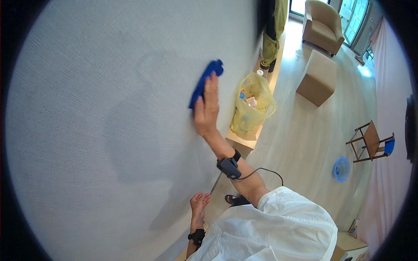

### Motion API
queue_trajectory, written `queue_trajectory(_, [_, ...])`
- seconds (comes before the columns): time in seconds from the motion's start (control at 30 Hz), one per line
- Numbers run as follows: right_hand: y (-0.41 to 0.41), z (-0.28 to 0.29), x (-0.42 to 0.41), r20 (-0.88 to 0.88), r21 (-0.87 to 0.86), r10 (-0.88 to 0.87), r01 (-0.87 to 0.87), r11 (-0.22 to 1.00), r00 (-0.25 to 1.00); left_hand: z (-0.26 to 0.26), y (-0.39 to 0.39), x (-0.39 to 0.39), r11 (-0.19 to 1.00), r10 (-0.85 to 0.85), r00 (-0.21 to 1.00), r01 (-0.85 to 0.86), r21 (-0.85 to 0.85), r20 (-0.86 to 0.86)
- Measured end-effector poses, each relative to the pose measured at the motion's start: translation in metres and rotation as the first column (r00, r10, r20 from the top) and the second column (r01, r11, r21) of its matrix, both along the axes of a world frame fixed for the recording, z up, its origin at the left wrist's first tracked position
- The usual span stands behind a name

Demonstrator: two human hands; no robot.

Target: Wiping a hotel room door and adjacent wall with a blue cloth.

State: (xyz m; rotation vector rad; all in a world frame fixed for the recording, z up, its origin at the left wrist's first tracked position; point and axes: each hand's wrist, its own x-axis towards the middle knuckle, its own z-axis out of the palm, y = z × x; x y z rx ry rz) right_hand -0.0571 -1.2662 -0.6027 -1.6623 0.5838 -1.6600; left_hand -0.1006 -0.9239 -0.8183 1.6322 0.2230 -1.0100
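My right hand (207,111) presses a folded blue cloth (204,84) flat against a pale grey textured wall (98,130). Its fingers lie over the cloth, with the thumb near the cloth's lower end. Lower down, close to the wall, is my left hand (200,203), fingers loosely bent and nothing visible in it. A thin grey strip or rod (216,183) runs up from beside its fingertips; I cannot tell whether they touch. Both wrists carry black strapped devices, and a cable (276,172) runs from the right one.
A yellow plastic bag (246,119) of small items sits on a low wooden ledge (242,138) along the wall. Beyond it are bottles and yellow-green fabric (270,49). The floor holds an armchair (323,29), an ottoman (316,80), a wooden chair (371,140) and a blue basin (341,169).
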Motion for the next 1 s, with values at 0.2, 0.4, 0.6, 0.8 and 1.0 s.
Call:
queue_trajectory(0.2, [-0.039, -0.048, 0.008, 0.0, 0.149, -0.068, 0.067, 0.987, 0.998, 0.01, -0.018, 0.001, 0.999, 0.016, 1.0, -0.015, -0.04, 0.022])
queue_trajectory(0.4, [-0.055, -0.235, 0.023, -0.085, 0.689, 0.05, 0.022, 0.724, 0.995, 0.034, -0.04, -0.007, 1.0, -0.002, 0.999, 0.002, -0.013, 0.037])
queue_trajectory(0.6, [-0.042, -0.339, 0.001, -0.113, 0.908, 0.178, 0.029, 0.418, 0.978, 0.077, -0.108, -0.014, 0.983, -0.155, 0.962, 0.173, -0.064, 0.225])
queue_trajectory(0.8, [-0.072, -0.257, -0.003, -0.099, 0.877, 0.14, 0.02, 0.48, 0.985, 0.147, -0.154, -0.004, 0.952, -0.226, 0.723, 0.307, -0.009, 0.653])
queue_trajectory(1.0, [-0.175, -0.122, 0.003, 0.076, 0.514, -0.101, 0.048, 0.856, 0.992, 0.192, -0.198, -0.01, 0.9, -0.322, 0.441, 0.416, 0.127, 0.838])
